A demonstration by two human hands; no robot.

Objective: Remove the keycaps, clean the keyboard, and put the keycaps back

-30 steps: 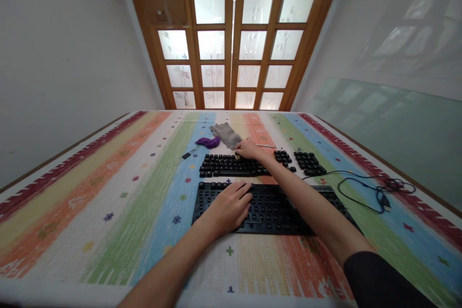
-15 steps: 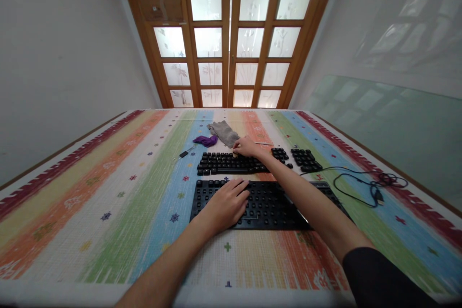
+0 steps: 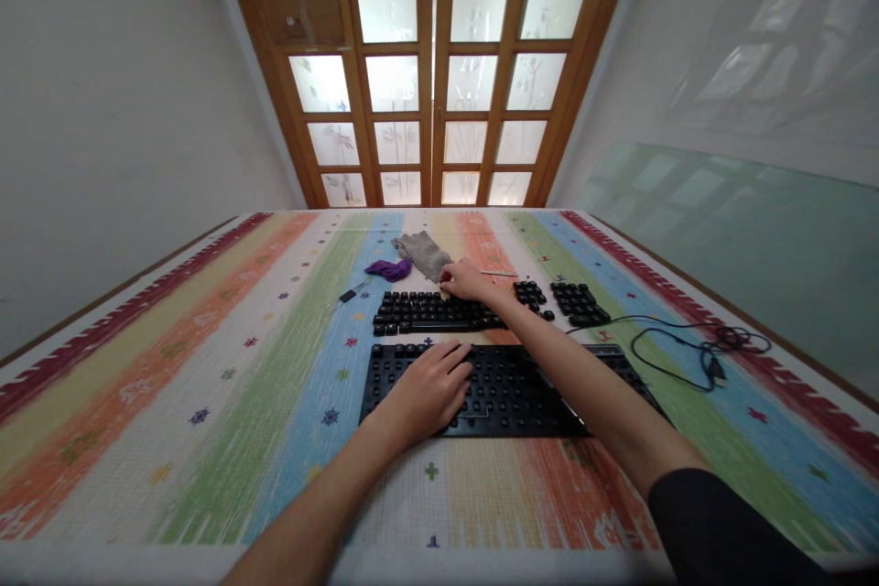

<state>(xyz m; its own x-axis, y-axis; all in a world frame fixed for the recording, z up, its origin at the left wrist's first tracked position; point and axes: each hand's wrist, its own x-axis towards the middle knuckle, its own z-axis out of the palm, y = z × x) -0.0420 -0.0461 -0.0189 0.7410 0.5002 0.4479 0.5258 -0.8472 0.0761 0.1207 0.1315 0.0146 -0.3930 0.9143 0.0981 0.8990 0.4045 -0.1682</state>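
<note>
A black keyboard (image 3: pixel 522 412) lies in front of me with most of its keycaps off, and a few caps remain along its top left row. My left hand (image 3: pixel 431 387) lies flat on it, fingers stretched out. Behind the keyboard, loose black keycaps (image 3: pixel 412 316) are laid out in keyboard order. Over the far edge of these caps is my right hand (image 3: pixel 465 281), its fingertips pinched together. Whatever is between those fingertips is too small to make out. My right forearm crosses above the keyboard and hides part of it.
Smaller groups of keycaps (image 3: pixel 579 303) sit to the right, beside the coiled cable (image 3: pixel 714 348). A grey cloth (image 3: pixel 420 252) and a purple cloth (image 3: pixel 389 270) lie farther back. To the left is a small black tool with wire ends (image 3: pixel 348 296). A striped tablecloth (image 3: pixel 226 421) covers the table.
The whole view has shifted very slightly. Both hands keep almost the same place over the keyboard and the loose caps.
</note>
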